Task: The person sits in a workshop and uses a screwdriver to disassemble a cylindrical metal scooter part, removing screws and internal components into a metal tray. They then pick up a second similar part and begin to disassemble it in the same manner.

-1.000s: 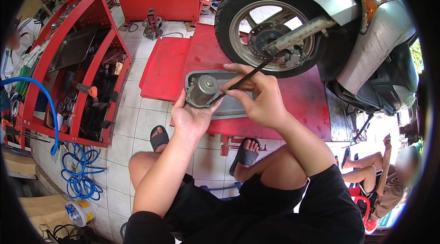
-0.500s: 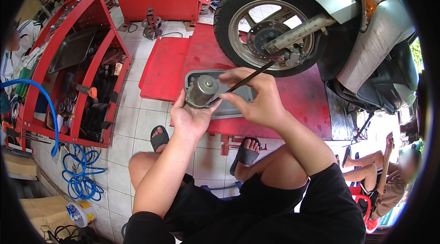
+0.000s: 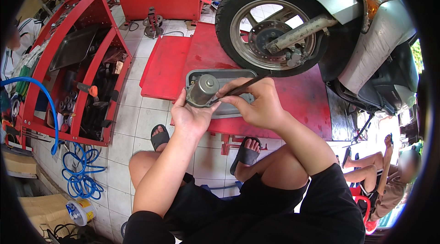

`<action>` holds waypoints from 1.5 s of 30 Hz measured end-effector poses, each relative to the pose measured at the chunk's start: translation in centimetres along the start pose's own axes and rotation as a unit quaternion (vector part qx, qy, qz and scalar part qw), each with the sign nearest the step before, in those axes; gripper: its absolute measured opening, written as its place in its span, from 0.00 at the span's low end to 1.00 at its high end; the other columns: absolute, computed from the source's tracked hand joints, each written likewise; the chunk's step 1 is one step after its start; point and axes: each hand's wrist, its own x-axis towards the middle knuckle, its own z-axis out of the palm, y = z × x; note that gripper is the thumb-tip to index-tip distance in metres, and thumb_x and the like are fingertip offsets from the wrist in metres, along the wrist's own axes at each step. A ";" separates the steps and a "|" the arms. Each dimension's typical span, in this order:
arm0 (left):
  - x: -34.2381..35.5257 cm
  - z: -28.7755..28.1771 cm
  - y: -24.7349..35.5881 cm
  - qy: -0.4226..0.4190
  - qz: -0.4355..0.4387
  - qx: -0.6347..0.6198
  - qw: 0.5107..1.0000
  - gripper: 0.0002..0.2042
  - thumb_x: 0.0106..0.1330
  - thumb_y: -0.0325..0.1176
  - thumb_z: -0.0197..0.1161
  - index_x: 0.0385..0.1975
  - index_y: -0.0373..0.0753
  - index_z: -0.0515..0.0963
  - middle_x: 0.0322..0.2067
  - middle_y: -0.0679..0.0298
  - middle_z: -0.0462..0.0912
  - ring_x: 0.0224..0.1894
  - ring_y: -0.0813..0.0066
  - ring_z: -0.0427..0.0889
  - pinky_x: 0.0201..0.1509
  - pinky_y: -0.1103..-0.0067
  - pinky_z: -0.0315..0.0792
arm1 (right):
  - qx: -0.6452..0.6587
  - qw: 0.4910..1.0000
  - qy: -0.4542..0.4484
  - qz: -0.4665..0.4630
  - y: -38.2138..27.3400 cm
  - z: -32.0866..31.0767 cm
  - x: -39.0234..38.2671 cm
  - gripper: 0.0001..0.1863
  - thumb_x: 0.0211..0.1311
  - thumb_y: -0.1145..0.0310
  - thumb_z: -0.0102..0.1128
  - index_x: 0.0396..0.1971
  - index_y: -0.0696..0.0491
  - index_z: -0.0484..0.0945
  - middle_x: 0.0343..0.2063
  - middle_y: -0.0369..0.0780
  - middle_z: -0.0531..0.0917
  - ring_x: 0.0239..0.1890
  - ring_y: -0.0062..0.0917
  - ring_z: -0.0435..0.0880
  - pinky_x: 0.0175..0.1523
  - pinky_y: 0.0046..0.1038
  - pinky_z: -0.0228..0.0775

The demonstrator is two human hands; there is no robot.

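Note:
My left hand (image 3: 190,118) is closed around the base of a small metal motor (image 3: 204,88) with a round, dull silver can standing up from it. In my right hand (image 3: 262,102), a thin dark rod-shaped tool (image 3: 249,84) is pinched between thumb and fingers. It slants down to the left, its lower end at the right side of the motor's base. My fingers hide part of that end, so its exact contact cannot be seen. Beneath both hands lies a grey rectangular tray (image 3: 229,112) on a red platform (image 3: 300,106).
A scooter's front wheel (image 3: 224,38) stands on the platform just beyond my hands. To the left is a red tool cart (image 3: 120,42), with a coiled blue hose (image 3: 82,177) on the tiles. A seated person (image 3: 389,184) is at the far right.
My right fingers have closed in around the dark tool, and its upper end has tipped lower. My left hand and the motor stay almost in place.

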 end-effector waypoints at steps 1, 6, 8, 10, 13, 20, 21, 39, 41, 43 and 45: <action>0.0 -0.1 0.0 -0.001 -0.001 -0.005 1.000 0.23 0.79 0.45 0.36 0.64 0.37 0.64 0.67 0.51 0.66 0.72 0.53 0.61 0.75 0.46 0.49 | -0.010 1.000 -0.004 0.000 -0.1 -0.1 0.1 0.10 0.51 0.76 0.75 0.33 0.61 0.85 0.30 0.44 0.88 0.30 0.31 0.90 0.37 0.28 0.81; 0.0 -0.2 -0.1 0.000 0.005 -0.007 1.000 0.25 0.79 0.46 0.37 0.67 0.38 0.62 0.69 0.52 0.64 0.73 0.51 0.60 0.75 0.45 0.48 | -0.035 0.999 0.006 0.035 0.0 0.0 0.0 0.09 0.53 0.77 0.73 0.33 0.62 0.85 0.30 0.45 0.88 0.32 0.31 0.91 0.37 0.27 0.81; 0.0 -0.1 -0.1 -0.006 0.008 0.006 1.000 0.25 0.79 0.46 0.37 0.67 0.37 0.61 0.69 0.52 0.64 0.73 0.51 0.60 0.75 0.45 0.48 | -0.010 0.999 0.005 0.040 0.3 0.1 -0.1 0.08 0.53 0.77 0.73 0.33 0.62 0.85 0.29 0.45 0.88 0.32 0.30 0.91 0.37 0.27 0.81; 0.1 -0.2 -0.1 -0.013 0.006 0.007 1.000 0.25 0.79 0.46 0.36 0.67 0.37 0.61 0.69 0.52 0.64 0.73 0.51 0.60 0.75 0.45 0.48 | 0.015 0.999 -0.005 0.044 0.5 0.1 -0.1 0.08 0.54 0.76 0.73 0.33 0.63 0.85 0.29 0.45 0.88 0.31 0.29 0.91 0.37 0.27 0.81; 0.2 -0.6 -0.1 -0.018 -0.001 0.001 1.000 0.25 0.79 0.45 0.35 0.67 0.36 0.61 0.68 0.51 0.64 0.72 0.51 0.60 0.75 0.45 0.50 | 0.000 0.999 -0.013 0.048 0.3 0.0 0.0 0.06 0.55 0.77 0.72 0.31 0.63 0.85 0.27 0.45 0.88 0.29 0.28 0.90 0.36 0.25 0.81; -0.1 -0.4 -0.4 -0.019 0.005 0.017 1.000 0.24 0.80 0.45 0.34 0.66 0.35 0.61 0.67 0.50 0.64 0.72 0.52 0.61 0.74 0.46 0.54 | 0.033 0.995 0.022 0.088 0.6 0.6 -0.2 0.05 0.54 0.77 0.74 0.28 0.63 0.86 0.28 0.43 0.88 0.26 0.22 0.88 0.33 0.22 0.79; -0.1 -0.4 -0.4 -0.017 0.009 0.022 1.000 0.24 0.80 0.45 0.34 0.66 0.35 0.61 0.67 0.50 0.65 0.72 0.52 0.61 0.74 0.46 0.54 | 0.030 0.996 0.026 0.082 0.7 0.7 -0.2 0.06 0.53 0.76 0.74 0.29 0.62 0.86 0.25 0.43 0.87 0.24 0.22 0.88 0.31 0.22 0.78; -0.4 -0.2 -0.3 -0.011 0.009 0.022 1.000 0.23 0.79 0.45 0.36 0.64 0.35 0.63 0.67 0.50 0.66 0.71 0.52 0.62 0.74 0.46 0.54 | 0.020 0.996 0.040 0.073 0.7 1.1 -0.3 0.07 0.53 0.76 0.74 0.29 0.61 0.86 0.21 0.43 0.87 0.23 0.22 0.88 0.29 0.21 0.77; -0.4 -0.2 -0.2 -0.010 0.010 0.021 1.000 0.23 0.79 0.45 0.36 0.64 0.36 0.63 0.67 0.51 0.66 0.71 0.52 0.63 0.74 0.46 0.54 | 0.018 0.996 0.040 0.073 0.7 1.1 -0.3 0.07 0.52 0.76 0.74 0.30 0.61 0.86 0.21 0.43 0.86 0.22 0.21 0.88 0.29 0.21 0.77; -0.4 -0.2 -0.2 -0.009 0.010 0.018 1.000 0.23 0.79 0.45 0.36 0.64 0.36 0.64 0.66 0.51 0.67 0.71 0.53 0.63 0.74 0.46 0.53 | 0.015 0.997 0.038 0.072 0.6 1.1 -0.2 0.07 0.52 0.76 0.75 0.30 0.61 0.86 0.20 0.42 0.86 0.22 0.21 0.87 0.29 0.21 0.76; -0.3 -0.3 -0.2 -0.009 0.008 0.014 1.000 0.23 0.79 0.45 0.36 0.63 0.36 0.64 0.66 0.51 0.67 0.71 0.53 0.63 0.74 0.46 0.53 | 0.010 0.996 0.040 0.073 0.6 1.1 -0.2 0.07 0.52 0.75 0.75 0.30 0.61 0.86 0.20 0.42 0.86 0.21 0.21 0.87 0.28 0.21 0.76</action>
